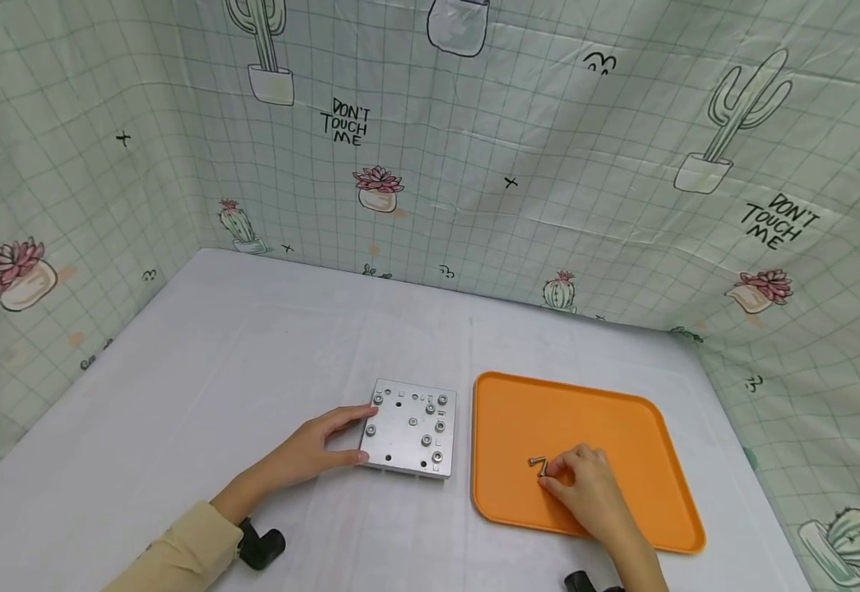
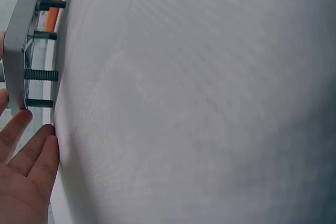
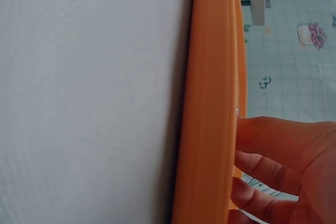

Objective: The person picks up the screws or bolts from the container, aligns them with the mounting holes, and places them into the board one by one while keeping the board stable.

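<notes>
A square silver metal plate (image 1: 398, 444) stands on the table, raised on bolts. Several socket-head bolts show on its top, among open holes; in the left wrist view threaded shanks (image 2: 42, 75) stick out beneath. My left hand (image 1: 319, 440) lies against the plate's left side, thumb near the front corner and fingertips farther back on the edge, fingers fairly straight. Over the orange tray (image 1: 534, 395), my right hand (image 1: 589, 485) pinches a small bolt (image 1: 543, 469) between thumb and fingertip. A second bolt (image 1: 537, 460) lies right beside it on the tray.
The tray sits to the right of the plate, with a narrow strip of white tablecloth (image 1: 463, 460) between them. A patterned curtain (image 1: 445, 148) hangs behind the table and along both sides. A black wrist mount (image 1: 261, 547) is on the left wrist.
</notes>
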The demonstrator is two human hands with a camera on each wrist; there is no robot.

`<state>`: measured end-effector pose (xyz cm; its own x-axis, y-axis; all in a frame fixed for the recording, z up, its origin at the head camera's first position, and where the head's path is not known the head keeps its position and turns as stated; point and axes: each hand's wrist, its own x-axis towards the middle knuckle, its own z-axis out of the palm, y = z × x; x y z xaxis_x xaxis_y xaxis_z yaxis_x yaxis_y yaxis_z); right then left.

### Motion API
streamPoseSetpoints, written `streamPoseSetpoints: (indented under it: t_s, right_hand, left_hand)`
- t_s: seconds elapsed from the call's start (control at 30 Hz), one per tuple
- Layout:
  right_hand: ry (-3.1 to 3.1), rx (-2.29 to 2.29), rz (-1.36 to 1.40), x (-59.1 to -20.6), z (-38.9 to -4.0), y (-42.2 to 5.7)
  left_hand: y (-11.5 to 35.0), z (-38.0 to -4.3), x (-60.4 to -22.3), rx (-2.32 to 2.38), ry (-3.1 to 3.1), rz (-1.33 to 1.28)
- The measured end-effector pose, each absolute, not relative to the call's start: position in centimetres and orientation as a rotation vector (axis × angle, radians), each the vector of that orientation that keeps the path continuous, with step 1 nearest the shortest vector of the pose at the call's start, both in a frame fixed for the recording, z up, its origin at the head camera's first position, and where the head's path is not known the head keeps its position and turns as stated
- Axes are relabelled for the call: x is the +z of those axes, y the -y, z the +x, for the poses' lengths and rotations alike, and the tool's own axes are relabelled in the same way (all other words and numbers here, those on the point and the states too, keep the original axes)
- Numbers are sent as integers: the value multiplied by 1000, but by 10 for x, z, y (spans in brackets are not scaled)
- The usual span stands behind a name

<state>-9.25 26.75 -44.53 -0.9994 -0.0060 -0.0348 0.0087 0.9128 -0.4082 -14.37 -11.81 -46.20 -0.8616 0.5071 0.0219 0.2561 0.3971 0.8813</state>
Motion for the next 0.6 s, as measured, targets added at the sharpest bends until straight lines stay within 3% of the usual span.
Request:
streamPoseSetpoints:
  t_s: [0.6]
  right_hand:
    - [-3087,-638,-23,-445,-95,-261]
  left_hand:
    - [118,-144,-464,1444,-2413,673]
